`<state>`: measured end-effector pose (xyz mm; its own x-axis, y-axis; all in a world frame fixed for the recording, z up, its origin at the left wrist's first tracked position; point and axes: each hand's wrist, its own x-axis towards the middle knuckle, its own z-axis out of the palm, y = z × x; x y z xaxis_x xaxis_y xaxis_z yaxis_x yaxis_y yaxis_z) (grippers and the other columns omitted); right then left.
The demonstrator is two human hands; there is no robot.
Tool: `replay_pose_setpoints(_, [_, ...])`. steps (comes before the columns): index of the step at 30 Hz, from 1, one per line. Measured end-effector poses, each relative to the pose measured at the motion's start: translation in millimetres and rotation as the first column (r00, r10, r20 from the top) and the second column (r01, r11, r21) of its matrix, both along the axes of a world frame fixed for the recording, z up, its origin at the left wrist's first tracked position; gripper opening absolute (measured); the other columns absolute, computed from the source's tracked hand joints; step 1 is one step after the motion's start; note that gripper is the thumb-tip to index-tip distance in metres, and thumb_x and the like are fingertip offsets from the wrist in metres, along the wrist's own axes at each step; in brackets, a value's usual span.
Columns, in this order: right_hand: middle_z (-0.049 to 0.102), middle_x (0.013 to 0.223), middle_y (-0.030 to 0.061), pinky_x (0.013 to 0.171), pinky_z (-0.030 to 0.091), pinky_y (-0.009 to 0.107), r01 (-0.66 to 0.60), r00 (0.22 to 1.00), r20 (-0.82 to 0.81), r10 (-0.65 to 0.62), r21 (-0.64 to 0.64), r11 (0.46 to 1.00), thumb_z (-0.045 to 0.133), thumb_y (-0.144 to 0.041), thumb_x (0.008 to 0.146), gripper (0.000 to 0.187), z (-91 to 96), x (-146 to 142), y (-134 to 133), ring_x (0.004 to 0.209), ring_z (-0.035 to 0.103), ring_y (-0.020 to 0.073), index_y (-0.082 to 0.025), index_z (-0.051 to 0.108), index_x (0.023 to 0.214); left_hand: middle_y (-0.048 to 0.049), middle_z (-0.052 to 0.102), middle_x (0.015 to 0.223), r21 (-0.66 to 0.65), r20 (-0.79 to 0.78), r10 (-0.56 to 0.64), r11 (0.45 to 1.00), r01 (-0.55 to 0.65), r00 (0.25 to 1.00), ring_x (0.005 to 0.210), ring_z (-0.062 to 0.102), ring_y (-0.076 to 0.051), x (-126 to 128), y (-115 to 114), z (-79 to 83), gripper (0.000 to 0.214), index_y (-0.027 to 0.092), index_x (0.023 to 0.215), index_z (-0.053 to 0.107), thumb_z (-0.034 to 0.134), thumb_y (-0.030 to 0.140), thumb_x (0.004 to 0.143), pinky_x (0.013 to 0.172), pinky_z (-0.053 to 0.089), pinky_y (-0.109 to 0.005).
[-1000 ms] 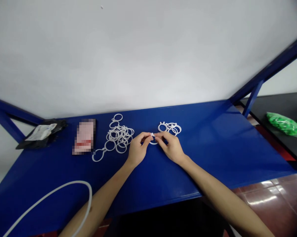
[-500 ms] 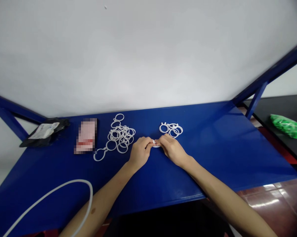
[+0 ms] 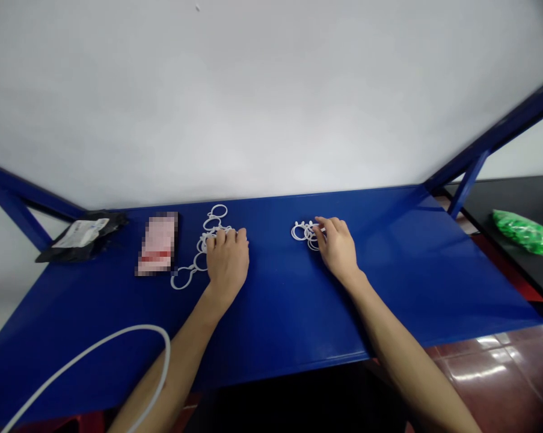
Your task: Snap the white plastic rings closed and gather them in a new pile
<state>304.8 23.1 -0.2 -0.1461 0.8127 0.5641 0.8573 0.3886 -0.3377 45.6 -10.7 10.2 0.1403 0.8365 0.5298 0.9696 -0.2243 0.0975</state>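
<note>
On the left, my left hand [image 3: 228, 261] lies palm down over a pile of thin white plastic rings [image 3: 212, 222]. Its fingers are spread a little and bent down, with the tips hidden among the rings. Several rings have small tabs and are joined in pairs. To the right, my right hand [image 3: 338, 246] is at a smaller group of white rings [image 3: 299, 231]. Thumb and forefinger come together at the edge of a white ring there, and the hand covers part of that group.
A flat box [image 3: 158, 240], blurred out, and a black plastic parcel [image 3: 79, 237] with a white label lie at the left. A white cable [image 3: 95, 347] loops in the near left. Blue metal braces flank the blue table [image 3: 280, 325]. A green-filled bag [image 3: 524, 231] rests on a dark surface at far right.
My hands were together at the middle on a white ring. They have parted: the left moved left onto the pile, the right moved up and right to the smaller group.
</note>
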Motion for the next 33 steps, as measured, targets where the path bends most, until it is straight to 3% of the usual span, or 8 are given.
replay_pose_setpoints(5, [0.063,0.107,0.0173,0.085,0.051,0.05,0.072,0.997,-0.01,-0.072,0.042,0.997,0.054,-0.031,0.098,0.031,5.3,0,-2,0.096,0.056,0.0311,-0.015,0.063,0.123,-0.014,0.07,0.086,0.012,0.004,-0.013,1.0,0.013,1.0,0.09,0.055,-0.035,-2,1,-2.0,0.023,0.021,0.105,0.07,0.048,0.023,0.098,0.077,0.038,-0.048])
replay_pose_setpoints(10, [0.065,0.106,0.0142,0.087,0.051,0.049,-0.116,0.987,-0.113,0.114,-0.014,0.993,0.053,-0.029,0.099,0.024,12.9,-18,-17,0.097,0.058,0.0292,-0.02,0.065,0.118,-0.0094,0.074,0.085,0.101,0.017,-0.03,0.994,0.028,0.999,0.085,0.058,-0.031,2,-1,1.0,0.019,0.023,0.111,0.068,0.054,0.025,0.098,0.077,0.038,-0.046])
replay_pose_setpoints(14, [0.068,0.099,0.0084,0.085,0.053,0.04,-0.373,0.897,-0.325,0.301,-0.187,0.909,0.054,-0.031,0.1,0.023,15.3,-37,-32,0.092,0.064,0.0226,-0.021,0.063,0.118,-0.0037,0.075,0.084,0.219,0.036,-0.231,0.951,0.218,0.972,0.082,0.063,-0.025,13,-6,1.9,0.029,0.021,0.124,0.06,0.062,0.022,0.095,0.082,0.041,-0.041])
replay_pose_setpoints(20, [0.071,0.087,0.0021,0.072,0.051,0.029,-0.517,0.762,-0.603,0.234,-0.351,0.781,0.051,-0.032,0.101,0.02,11.3,-52,-42,0.077,0.066,0.0152,-0.02,0.067,0.102,-0.0009,0.074,0.087,0.217,0.027,-0.516,0.839,0.499,0.856,0.08,0.066,-0.019,31,-18,-3.2,0.046,0.024,0.138,0.05,0.062,0.017,0.095,0.084,0.044,-0.035])
replay_pose_setpoints(24, [0.072,0.087,0.0021,0.073,0.05,0.028,-0.483,0.753,-0.628,0.196,-0.326,0.812,0.052,-0.033,0.1,0.021,6.7,-51,-39,0.075,0.065,0.0145,-0.02,0.07,0.102,-0.0043,0.073,0.089,0.28,-0.009,-0.488,0.837,0.471,0.873,0.082,0.066,-0.021,34,-19,-1.5,0.037,0.018,0.127,0.054,0.067,0.022,0.092,0.081,0.047,-0.035])
replay_pose_setpoints(27, [0.071,0.088,0.0029,0.073,0.05,0.028,-0.454,0.76,-0.62,0.195,-0.292,0.842,0.055,-0.034,0.099,0.021,6.8,-48,-37,0.074,0.064,0.0146,-0.021,0.071,0.102,-0.0079,0.07,0.093,0.298,0.171,-0.404,0.891,0.343,0.899,0.088,0.064,-0.022,34,-17,1.4,0.029,0.016,0.116,0.056,0.068,0.023,0.091,0.083,0.05,-0.036])
replay_pose_setpoints(30, [0.07,0.084,0.0023,0.07,0.049,0.028,-0.459,0.764,-0.612,0.203,-0.296,0.838,0.056,-0.034,0.099,0.021,8.7,-47,-36,0.069,0.063,0.0143,-0.022,0.072,0.103,-0.0046,0.067,0.088,0.16,0.374,-0.339,0.941,0.3,0.863,0.085,0.063,-0.02,33,-14,2.1,0.012,0.018,0.103,0.058,0.063,0.022,0.093,0.082,0.051,-0.035])
replay_pose_setpoints(33, [0.069,0.083,0.0022,0.071,0.049,0.029,-0.471,0.776,-0.587,0.232,-0.294,0.832,0.056,-0.032,0.099,0.02,10.0,-47,-38,0.071,0.063,0.0148,-0.023,0.073,0.104,-0.0009,0.066,0.083,0.003,0.487,-0.33,0.927,0.376,0.809,0.079,0.062,-0.017,31,-11,-0.7,0.003,0.02,0.095,0.061,0.058,0.022,0.096,0.077,0.051,-0.031])
